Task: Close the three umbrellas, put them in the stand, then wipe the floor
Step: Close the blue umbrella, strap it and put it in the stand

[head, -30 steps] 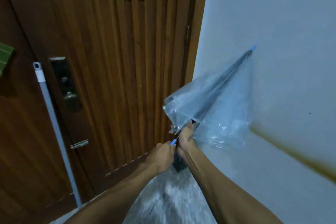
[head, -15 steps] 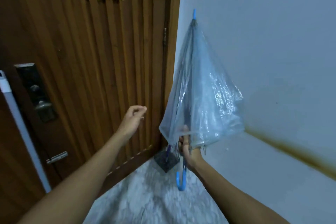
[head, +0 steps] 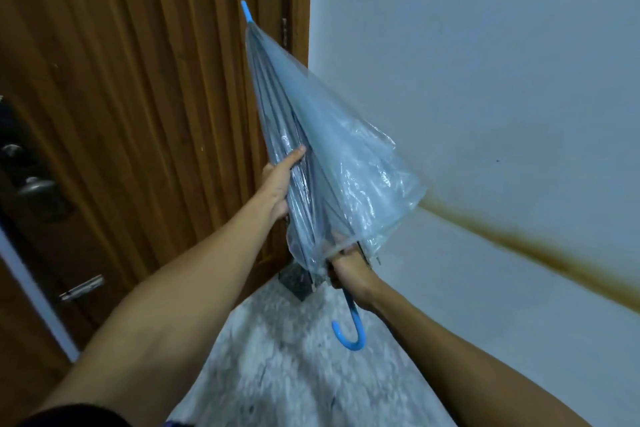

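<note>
A clear plastic umbrella (head: pixel 332 156) with a blue tip and a blue hooked handle is folded down, its canopy still loose and puffed. It points up and slightly left, in front of the door's edge. My right hand (head: pixel 349 274) grips the shaft just above the blue handle, partly under the canopy's rim. My left hand (head: pixel 278 180) lies flat against the left side of the canopy, fingers stretched along the ribs. A dark square thing (head: pixel 296 279) stands on the floor in the corner behind the umbrella; it is mostly hidden.
A brown ribbed wooden door (head: pixel 138 114) fills the left, with a dark lock and handle (head: pixel 31 191). A pale mop pole (head: pixel 31 291) leans at the far left. The white wall (head: pixel 485 80) on the right has a brown stain line. Speckled grey floor (head: pixel 294 374) lies below.
My left hand, raised free near the door half a second ago, now presses on the canopy. The umbrella has swung from pointing right to pointing up and leaning left.
</note>
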